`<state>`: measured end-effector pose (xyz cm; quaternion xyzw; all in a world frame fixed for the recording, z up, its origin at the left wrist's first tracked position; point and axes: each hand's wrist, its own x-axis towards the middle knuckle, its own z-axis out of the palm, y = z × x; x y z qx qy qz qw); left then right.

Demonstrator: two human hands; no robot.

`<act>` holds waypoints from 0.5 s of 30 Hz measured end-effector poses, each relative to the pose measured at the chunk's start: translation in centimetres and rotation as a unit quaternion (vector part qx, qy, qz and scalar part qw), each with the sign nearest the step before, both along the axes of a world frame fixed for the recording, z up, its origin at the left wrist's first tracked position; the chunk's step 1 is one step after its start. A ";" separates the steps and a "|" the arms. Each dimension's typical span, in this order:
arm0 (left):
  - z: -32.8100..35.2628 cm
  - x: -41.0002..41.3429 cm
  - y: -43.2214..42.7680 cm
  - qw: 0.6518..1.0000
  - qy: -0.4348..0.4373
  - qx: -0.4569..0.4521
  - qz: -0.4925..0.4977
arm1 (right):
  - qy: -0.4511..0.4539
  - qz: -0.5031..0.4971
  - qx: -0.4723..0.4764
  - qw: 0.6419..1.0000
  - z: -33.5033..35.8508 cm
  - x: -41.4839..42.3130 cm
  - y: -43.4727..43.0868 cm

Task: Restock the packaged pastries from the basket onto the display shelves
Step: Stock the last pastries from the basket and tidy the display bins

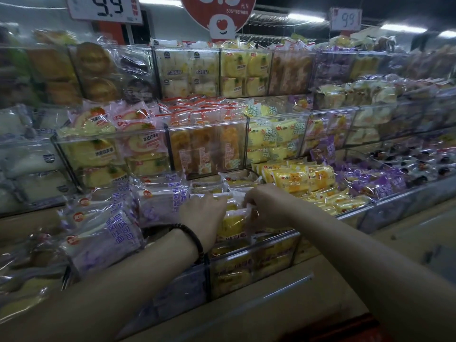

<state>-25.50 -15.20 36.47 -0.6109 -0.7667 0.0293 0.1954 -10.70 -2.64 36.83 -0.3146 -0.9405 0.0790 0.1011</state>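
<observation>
Head view: both hands are down in the near-row clear bin (251, 262), centre of the display shelves (207, 128). The left hand (202, 213), black bead bracelet (195, 238) on its wrist, curls its fingers over the left edge of a yellow pastry packet (234, 223). The right hand (259, 203) pinches the packet's right edge. The packet stands roughly upright, on top of more yellow packets in the same bin. Purple-lettered packets (116, 233) lie just left, bear-print yellow packets (298, 178) right and farther back. 9.9 price sign (108, 6) is overhead, far left.
</observation>
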 end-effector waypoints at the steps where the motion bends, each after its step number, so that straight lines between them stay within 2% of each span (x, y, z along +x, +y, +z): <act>1: 0.0 0.2 0.0 1.000 0.008 -0.003 0.003 | 0.003 -0.004 0.002 1.000 -0.1 0.2 0.1; 4: 0.3 0.5 0.1 1.000 0.023 -0.015 0.006 | 0.002 -0.010 0.010 1.000 -0.4 0.6 0.6; 11: 0.6 0.3 0.4 0.998 0.003 -0.050 0.049 | -0.009 0.031 -0.043 0.999 0.7 2.0 1.3; 15: 0.6 1.9 0.9 0.994 0.029 -0.078 0.075 | -0.019 0.036 -0.028 0.999 0.1 1.8 1.4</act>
